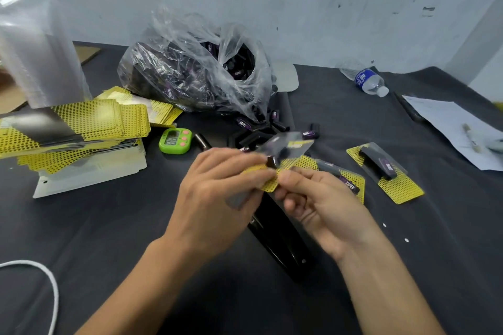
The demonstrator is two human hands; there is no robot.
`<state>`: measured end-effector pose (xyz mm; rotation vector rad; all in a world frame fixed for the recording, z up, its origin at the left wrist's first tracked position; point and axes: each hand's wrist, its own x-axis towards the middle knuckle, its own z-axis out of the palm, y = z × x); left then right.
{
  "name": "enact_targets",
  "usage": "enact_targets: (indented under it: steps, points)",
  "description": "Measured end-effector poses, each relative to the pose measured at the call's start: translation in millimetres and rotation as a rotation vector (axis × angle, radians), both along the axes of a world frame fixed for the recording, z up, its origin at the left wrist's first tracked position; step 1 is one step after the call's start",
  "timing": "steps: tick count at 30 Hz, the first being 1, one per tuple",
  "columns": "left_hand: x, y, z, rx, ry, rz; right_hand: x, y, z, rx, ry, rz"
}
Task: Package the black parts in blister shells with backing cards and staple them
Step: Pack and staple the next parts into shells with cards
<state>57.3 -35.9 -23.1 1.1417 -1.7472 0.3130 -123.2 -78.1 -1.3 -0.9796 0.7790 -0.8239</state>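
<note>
Both hands (217, 187) (315, 198) pinch blister pkg (283, 149) w/ card.

A yellow dotted backing card (261, 183), with a clear blister shell (290, 146) and a black part (272, 162) on it, was pinched between the left hand (217, 187) and the right hand (315, 205) above a black stapler (275, 236). Two filled packs (385, 168) were laid to the right, and a plastic bag of black parts (190, 76) was set behind.

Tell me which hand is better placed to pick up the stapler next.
Probably the right hand: the stapler lies nearest it, and it only pinches the edge of the blister pack, while the left hand holds more of it.
</note>
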Motion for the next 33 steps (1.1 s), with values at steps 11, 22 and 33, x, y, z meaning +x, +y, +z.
enact_targets:
  steps: [11,22,33]
  points:
    - [1,0,15,0.634,1.290,-0.137,-1,-10,-18,-0.381,0.520,-0.656]
    - [7,-4,9,0.634,1.082,0.031,-1,-7,-6,-0.293,0.103,-0.345]
    - [14,-2,20,0.682,1.147,0.032,3,-7,-9,-0.368,0.084,-0.334]
